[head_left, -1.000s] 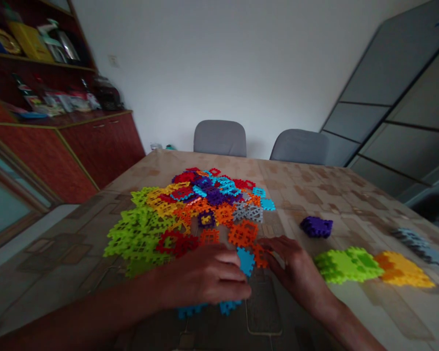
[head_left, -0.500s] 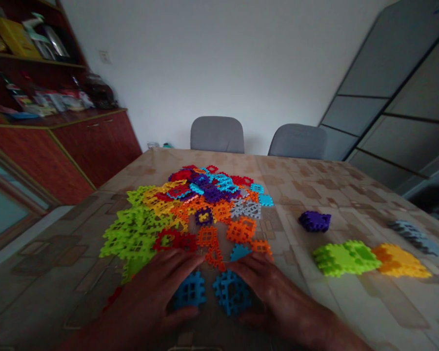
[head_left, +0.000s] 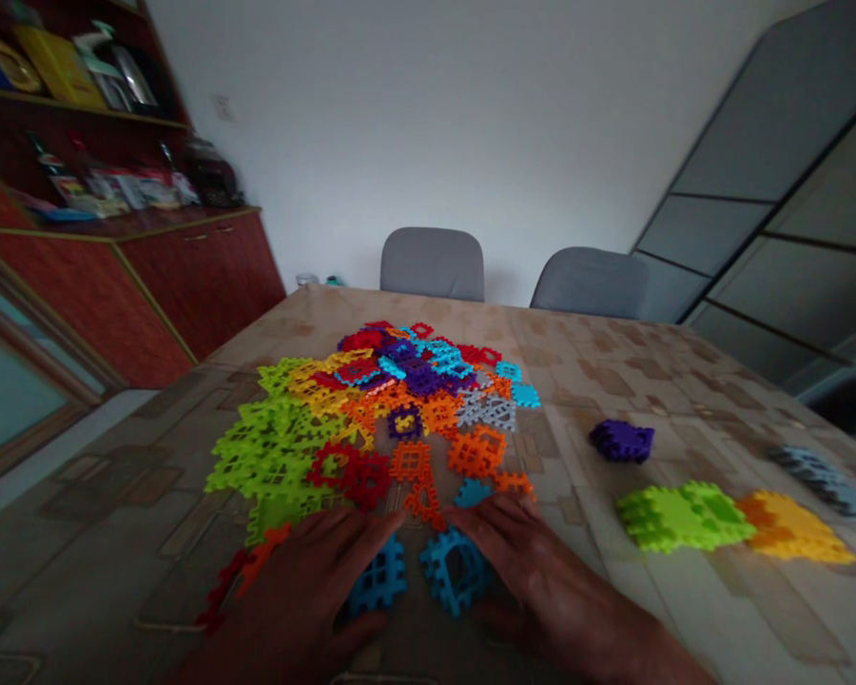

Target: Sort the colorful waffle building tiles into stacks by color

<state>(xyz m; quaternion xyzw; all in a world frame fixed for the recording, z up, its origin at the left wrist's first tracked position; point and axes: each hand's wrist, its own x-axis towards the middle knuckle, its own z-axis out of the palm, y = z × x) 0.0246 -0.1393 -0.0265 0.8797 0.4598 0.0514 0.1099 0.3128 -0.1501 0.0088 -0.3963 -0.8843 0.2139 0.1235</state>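
Observation:
A big heap of flat interlocking plastic tiles [head_left: 378, 409] in green, yellow, red, orange, purple, blue and grey lies in the middle of the table [head_left: 613, 362]. My left hand [head_left: 306, 590] lies flat with fingers stretched out, resting on a blue tile [head_left: 379, 578] at the near edge of the heap. My right hand [head_left: 528, 571] is also flat and open, its fingers touching a second blue tile [head_left: 457, 571]. Both hands are side by side, palms down.
To the right lie sorted stacks: purple [head_left: 620, 440], green [head_left: 681, 517], yellow-orange [head_left: 791, 526] and grey [head_left: 820, 476]. Two grey chairs [head_left: 432, 264] stand at the far side. A red-brown cabinet with shelves [head_left: 149, 257] lines the left wall.
A second ago my left hand covered the blue tiles while the right reached toward orange ones. Both hands pulled back toward me and now lie flat on two separated blue tiles.

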